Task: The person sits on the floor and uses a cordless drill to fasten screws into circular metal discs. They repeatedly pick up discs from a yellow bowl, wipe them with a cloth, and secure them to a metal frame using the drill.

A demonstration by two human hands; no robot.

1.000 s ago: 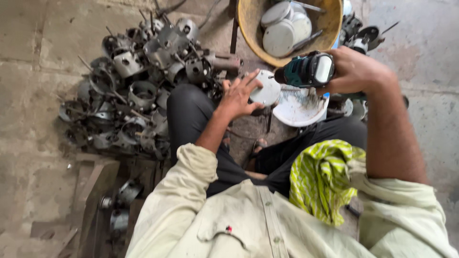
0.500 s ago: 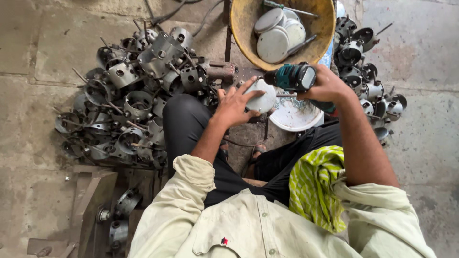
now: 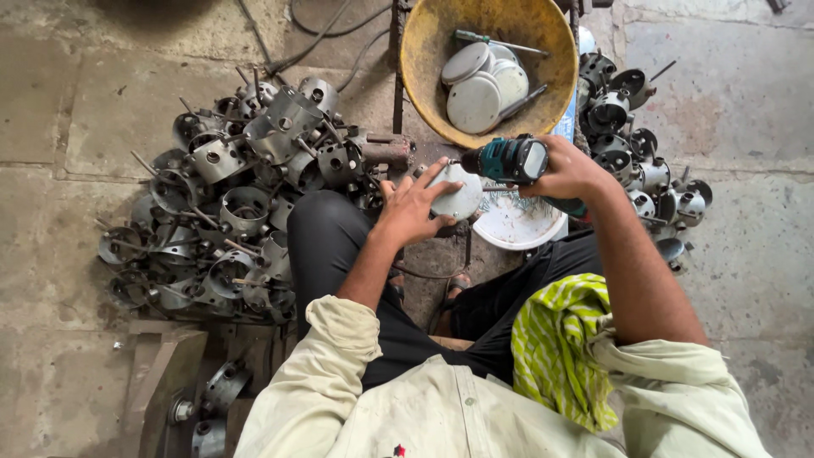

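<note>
My right hand [image 3: 566, 170] grips a teal and black cordless driver [image 3: 505, 159], its tip pointing left onto a round grey metal part [image 3: 459, 197]. My left hand [image 3: 413, 206] presses flat on that part with the fingers spread, holding it down just above my knee. Under the tool lies a white shallow dish [image 3: 517, 225].
A yellow bowl [image 3: 424, 59] holding round metal lids and a screwdriver stands beyond the hands. A big pile of metal cylinder housings [image 3: 233, 199] lies to the left, and a smaller heap [image 3: 640, 153] to the right. A green-striped cloth [image 3: 564, 348] lies on my lap.
The view has shifted so the scene sits lower in frame. The driver tip has come down to the round part, and my left hand stays pressed on it.
</note>
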